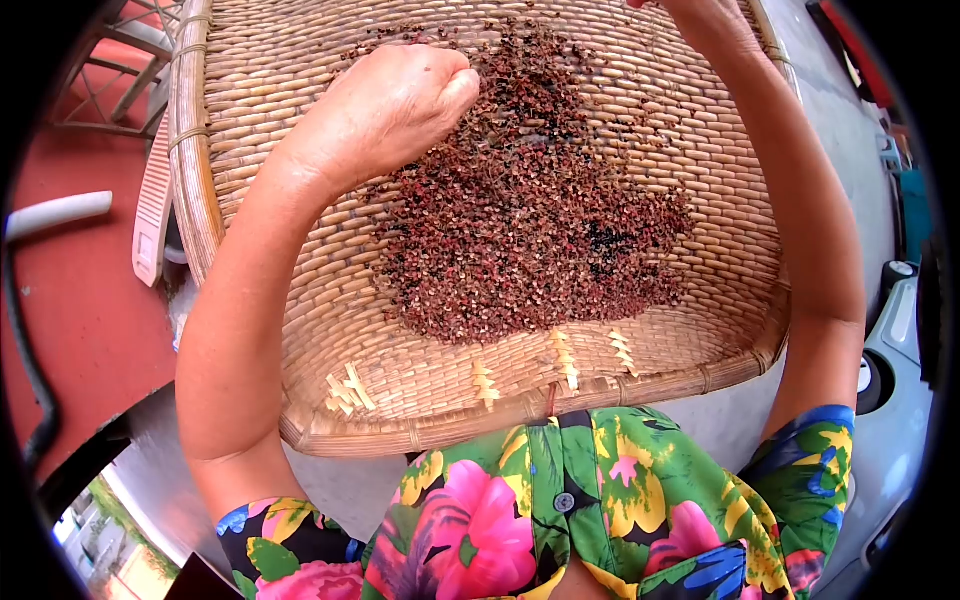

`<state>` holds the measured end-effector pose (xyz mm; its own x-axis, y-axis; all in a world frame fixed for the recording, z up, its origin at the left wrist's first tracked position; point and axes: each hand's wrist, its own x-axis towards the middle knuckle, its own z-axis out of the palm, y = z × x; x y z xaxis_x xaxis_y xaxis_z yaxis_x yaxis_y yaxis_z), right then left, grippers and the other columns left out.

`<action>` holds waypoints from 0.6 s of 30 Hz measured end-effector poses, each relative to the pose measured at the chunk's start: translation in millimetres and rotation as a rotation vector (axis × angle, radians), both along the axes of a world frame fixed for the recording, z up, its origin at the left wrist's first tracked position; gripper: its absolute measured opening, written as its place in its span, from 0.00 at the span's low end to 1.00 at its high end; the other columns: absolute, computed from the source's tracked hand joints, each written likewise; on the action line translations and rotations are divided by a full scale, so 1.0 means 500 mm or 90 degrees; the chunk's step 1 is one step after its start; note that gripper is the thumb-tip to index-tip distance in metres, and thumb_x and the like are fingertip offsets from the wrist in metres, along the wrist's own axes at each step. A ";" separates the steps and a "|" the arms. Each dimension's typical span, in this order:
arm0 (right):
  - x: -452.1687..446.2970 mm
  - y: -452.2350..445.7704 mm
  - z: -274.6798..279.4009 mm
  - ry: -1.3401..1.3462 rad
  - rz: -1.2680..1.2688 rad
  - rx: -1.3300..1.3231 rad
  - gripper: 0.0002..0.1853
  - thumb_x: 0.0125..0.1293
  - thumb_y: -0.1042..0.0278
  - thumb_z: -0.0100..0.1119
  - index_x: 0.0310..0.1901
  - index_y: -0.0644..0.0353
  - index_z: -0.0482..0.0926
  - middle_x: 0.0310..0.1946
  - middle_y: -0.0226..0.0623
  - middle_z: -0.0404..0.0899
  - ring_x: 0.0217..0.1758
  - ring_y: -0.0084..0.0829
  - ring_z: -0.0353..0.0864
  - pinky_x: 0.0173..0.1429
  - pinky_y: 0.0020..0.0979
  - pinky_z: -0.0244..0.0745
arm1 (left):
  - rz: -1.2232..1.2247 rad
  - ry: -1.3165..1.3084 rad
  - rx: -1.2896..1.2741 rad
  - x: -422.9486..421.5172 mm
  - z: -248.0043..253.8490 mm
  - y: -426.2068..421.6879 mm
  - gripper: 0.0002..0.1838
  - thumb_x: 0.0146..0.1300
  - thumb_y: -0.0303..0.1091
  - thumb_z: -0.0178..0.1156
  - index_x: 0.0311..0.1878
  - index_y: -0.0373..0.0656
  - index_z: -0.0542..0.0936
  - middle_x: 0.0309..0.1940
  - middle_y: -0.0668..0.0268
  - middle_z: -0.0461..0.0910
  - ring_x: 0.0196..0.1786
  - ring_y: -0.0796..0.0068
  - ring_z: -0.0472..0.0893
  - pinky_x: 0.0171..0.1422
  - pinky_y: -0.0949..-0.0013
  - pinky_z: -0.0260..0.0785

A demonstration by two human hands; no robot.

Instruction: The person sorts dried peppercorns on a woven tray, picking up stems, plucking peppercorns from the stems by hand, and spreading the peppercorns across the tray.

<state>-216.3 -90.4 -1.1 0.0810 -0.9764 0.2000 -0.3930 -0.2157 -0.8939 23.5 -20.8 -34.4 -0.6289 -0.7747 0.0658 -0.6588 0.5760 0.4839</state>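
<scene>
A large woven bamboo winnowing tray (320, 270) lies in front of my body with its rim curving close to my shirt. Across its middle spreads a heap of dried Sichuan peppercorns (520, 230), reddish-brown husks mixed with shiny black seeds. My left hand (405, 110) is closed in a fist above the upper left of the heap; its fingers curl under, hiding whatever may be in them. At the top edge of the picture, my right hand (705, 20) is over the tray's far right side. Most of its fingers are cut off by the frame.
Left of the tray are a red surface (90, 300), a pale pipe end (65, 213), a slatted plastic piece (152, 215) and a bamboo frame (125, 70). To the right, a light blue ride-on toy or vehicle (895, 370) stands on grey floor.
</scene>
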 end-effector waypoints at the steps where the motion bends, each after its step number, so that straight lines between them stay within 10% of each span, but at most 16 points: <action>1: -0.029 -0.035 0.011 0.020 -0.071 0.007 0.15 0.64 0.60 0.46 0.26 0.61 0.71 0.18 0.31 0.71 0.19 0.20 0.71 0.20 0.20 0.68 | 0.033 -0.066 -0.081 0.008 -0.018 -0.004 0.18 0.62 0.41 0.45 0.27 0.35 0.71 0.17 0.54 0.71 0.24 0.54 0.72 0.35 0.60 0.66; 4: -0.089 -0.051 0.048 0.634 -0.234 -0.198 0.19 0.65 0.55 0.44 0.29 0.64 0.76 0.23 0.43 0.76 0.22 0.38 0.75 0.31 0.34 0.72 | 0.108 -0.227 -0.105 0.014 -0.015 0.002 0.18 0.61 0.45 0.48 0.32 0.36 0.75 0.21 0.51 0.74 0.29 0.48 0.73 0.38 0.56 0.66; 8: -0.093 -0.027 -0.013 0.653 -0.063 -0.384 0.17 0.62 0.56 0.50 0.41 0.63 0.77 0.24 0.45 0.77 0.30 0.41 0.77 0.41 0.36 0.72 | 0.116 -0.185 -0.190 0.026 -0.035 -0.007 0.15 0.58 0.42 0.53 0.35 0.37 0.77 0.29 0.53 0.77 0.35 0.53 0.76 0.42 0.58 0.67; 10: 0.003 0.082 -0.009 0.377 0.137 -0.029 0.11 0.60 0.64 0.55 0.38 0.64 0.76 0.29 0.47 0.76 0.37 0.42 0.76 0.44 0.35 0.70 | 0.113 -0.183 -0.172 0.017 -0.030 -0.005 0.14 0.57 0.40 0.54 0.35 0.37 0.77 0.31 0.54 0.78 0.35 0.54 0.76 0.43 0.59 0.67; 12: 0.027 0.104 -0.131 0.435 0.348 -0.362 0.07 0.57 0.65 0.58 0.33 0.60 0.75 0.25 0.31 0.74 0.26 0.26 0.76 0.28 0.26 0.72 | 0.100 -0.198 -0.132 0.012 -0.023 0.001 0.14 0.57 0.39 0.54 0.36 0.36 0.77 0.31 0.54 0.78 0.35 0.55 0.77 0.41 0.60 0.67; 18: 0.072 0.174 -0.163 0.543 0.379 -0.156 0.07 0.54 0.67 0.57 0.36 0.52 0.77 0.33 0.33 0.73 0.37 0.36 0.77 0.40 0.37 0.74 | 0.083 -0.209 -0.077 0.007 -0.024 0.003 0.14 0.56 0.38 0.55 0.37 0.36 0.78 0.30 0.53 0.78 0.33 0.57 0.77 0.39 0.61 0.68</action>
<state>-180.2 -3.2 -82.5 0.7375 -0.6743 0.0377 -0.6400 -0.7157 -0.2797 27.0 -19.4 -46.4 -0.5277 -0.8490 -0.0274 -0.8397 0.5165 0.1679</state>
